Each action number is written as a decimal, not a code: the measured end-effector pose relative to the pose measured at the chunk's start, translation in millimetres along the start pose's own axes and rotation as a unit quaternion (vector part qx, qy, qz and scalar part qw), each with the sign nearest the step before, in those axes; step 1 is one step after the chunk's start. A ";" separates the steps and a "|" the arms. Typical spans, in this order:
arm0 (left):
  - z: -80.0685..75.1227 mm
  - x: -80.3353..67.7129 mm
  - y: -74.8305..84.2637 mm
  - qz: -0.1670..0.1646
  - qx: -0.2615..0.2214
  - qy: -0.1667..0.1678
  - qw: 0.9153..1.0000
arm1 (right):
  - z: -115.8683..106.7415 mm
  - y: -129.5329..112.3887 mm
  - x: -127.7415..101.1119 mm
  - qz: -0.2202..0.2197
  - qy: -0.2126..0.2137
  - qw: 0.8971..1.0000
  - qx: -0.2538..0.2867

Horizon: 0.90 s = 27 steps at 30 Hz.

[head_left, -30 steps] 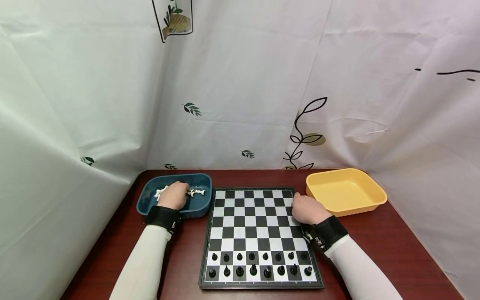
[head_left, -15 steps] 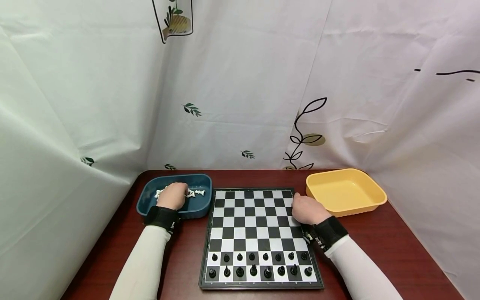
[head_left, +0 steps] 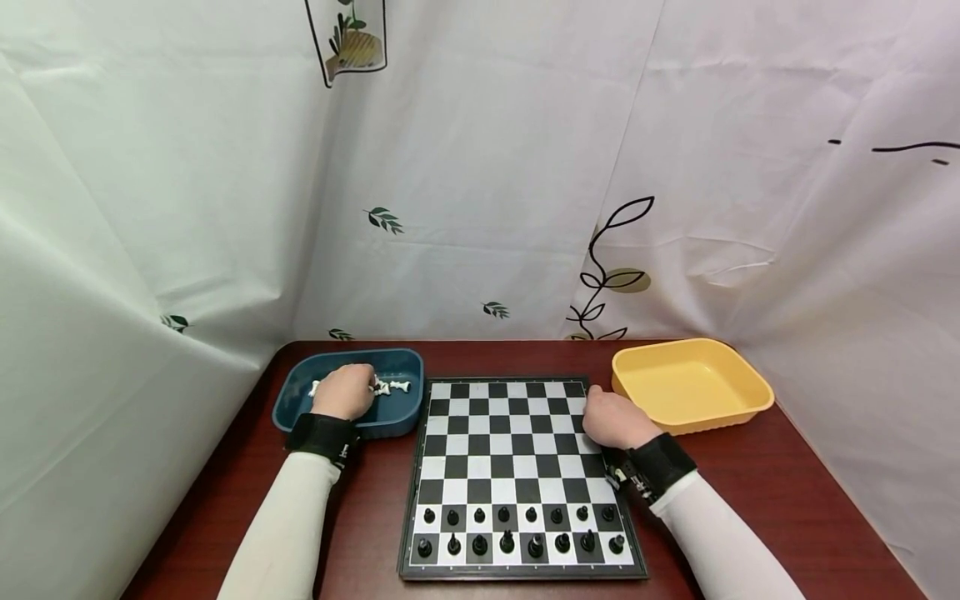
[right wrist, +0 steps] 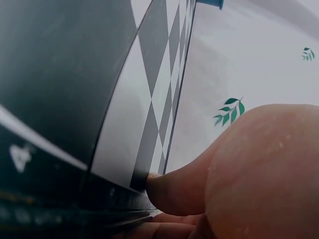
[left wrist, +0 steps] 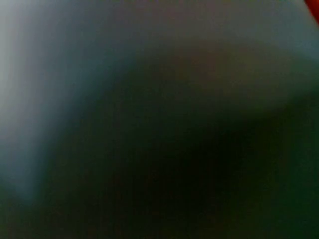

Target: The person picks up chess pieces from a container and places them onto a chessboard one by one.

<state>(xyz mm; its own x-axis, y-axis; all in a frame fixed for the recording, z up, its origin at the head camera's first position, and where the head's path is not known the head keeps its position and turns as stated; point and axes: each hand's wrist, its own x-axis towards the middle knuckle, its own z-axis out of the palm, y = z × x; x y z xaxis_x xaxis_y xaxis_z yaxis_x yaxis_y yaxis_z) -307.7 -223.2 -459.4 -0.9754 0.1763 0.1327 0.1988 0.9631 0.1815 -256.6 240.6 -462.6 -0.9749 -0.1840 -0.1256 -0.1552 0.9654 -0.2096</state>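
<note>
1. The white chess pieces [head_left: 386, 387] are lying loose in the blue tray [head_left: 405, 411] at the far-left corner of the desk [head_left: 750, 492]. The left hand [head_left: 343, 392] is down in there on top of them, knuckles up. Honestly can't tell if the fingers have pinched one or are just resting on the pile, and the left wrist camera is a dark blur, no help.

2. The right hand [head_left: 611, 419] sits on the far-right edge of the chessboard [head_left: 517, 450], fingers loosely curled and holding nothing. The right wrist view shows a fingertip [right wrist: 164, 186] right against the board's rim.

3. What could go wrong, I'd guess: those pieces are tiny and jumbled, so grabbing one could drag a neighbour up, and it could drop over the tray wall onto the desk. The tray sits just beside the board's left edge, so a clumsy lift might bump either one.

4. The black pieces [head_left: 517, 529] stand in two rows at the board's near edge. A sleeve sweeping low over that end could topple them.

5. Room to move: the middle and far ranks of the board are open squares. The yellow tray [head_left: 693, 385] sits at the far-right corner, just beside the right hand. The curtain [head_left: 487, 167] closes in the back and both sides.
</note>
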 end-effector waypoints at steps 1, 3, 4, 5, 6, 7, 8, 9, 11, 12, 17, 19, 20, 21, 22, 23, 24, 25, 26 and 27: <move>-0.6 -0.1 0.1 0.003 -0.003 0.003 1.000 | 0.0 -0.3 0.0 0.004 -0.001 1.000 0.005; -0.7 0.2 -0.8 0.009 -0.011 0.007 1.000 | -0.5 -1.3 -0.6 0.008 0.001 1.000 0.016; -0.8 0.1 -1.1 0.012 -0.014 0.009 1.000 | -0.8 -1.8 -0.8 0.010 0.002 1.000 0.020; -0.6 -0.1 -1.4 0.016 -0.017 0.012 1.000 | -0.7 -2.0 -0.9 0.012 0.002 1.000 0.023; -0.9 -0.5 -1.5 0.019 -0.019 0.014 1.000 | -1.0 -2.4 -1.0 0.013 0.003 1.000 0.026; -1.2 -0.8 -1.5 0.022 -0.021 0.015 0.999 | -1.4 -2.8 -1.3 0.014 0.004 1.000 0.028; -1.4 -1.2 -1.3 0.023 -0.021 0.017 0.999 | -1.7 -3.0 -1.6 0.013 0.005 0.999 0.031; -2.0 -1.6 -0.7 0.025 -0.021 0.020 0.999 | -2.0 -3.1 -1.8 0.013 0.006 0.999 0.031; -3.4 -2.4 0.1 0.030 -0.021 0.027 0.999 | -2.4 -2.9 -1.9 0.014 0.006 0.999 0.035; -4.1 -2.5 0.3 0.032 -0.024 0.031 0.999 | -2.6 -2.8 -2.0 0.014 0.006 0.999 0.037; -6.1 -2.6 1.4 0.025 -0.033 0.048 0.998 | -0.6 -1.8 -1.0 0.021 0.010 0.999 0.045; -7.2 -3.2 2.4 0.019 -0.034 0.051 0.998 | 1.2 -1.3 -0.4 0.023 0.015 0.999 0.046; -8.0 -3.8 3.0 0.017 -0.036 0.053 0.998 | 2.0 -0.9 -0.1 0.025 0.017 0.998 0.047; -8.6 -4.4 3.4 0.016 -0.038 0.054 0.998 | 3.0 -0.4 0.4 0.028 0.020 0.998 0.047; -9.2 -5.0 3.9 0.016 -0.041 0.056 0.997 | 3.8 0.0 1.0 0.031 0.021 0.998 0.049; -9.7 -5.6 4.4 0.017 -0.044 0.059 0.997 | 4.3 0.2 1.4 0.031 0.024 0.998 0.050; -9.8 -6.0 4.4 0.018 -0.047 0.063 0.997 | 4.8 0.7 2.1 0.032 0.026 0.998 0.052; -9.8 -6.5 4.4 0.019 -0.048 0.067 0.996 | 5.2 1.1 2.7 0.033 0.026 0.998 0.055; -10.0 -7.0 4.4 0.021 -0.049 0.071 0.996 | 5.6 1.7 3.4 0.035 0.027 0.997 0.059; -9.9 -7.4 4.3 0.023 -0.049 0.075 0.996 | 6.1 2.7 4.3 0.035 0.028 0.997 0.062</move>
<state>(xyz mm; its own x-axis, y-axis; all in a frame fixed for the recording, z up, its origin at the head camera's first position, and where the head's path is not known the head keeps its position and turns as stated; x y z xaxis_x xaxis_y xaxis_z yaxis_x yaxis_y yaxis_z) -298.7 -222.4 -449.9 -0.9410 0.1806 0.2861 0.2587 0.9290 0.2647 -260.2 241.3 -469.6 -0.9905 -0.1023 -0.0915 -0.0679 0.9447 -0.3209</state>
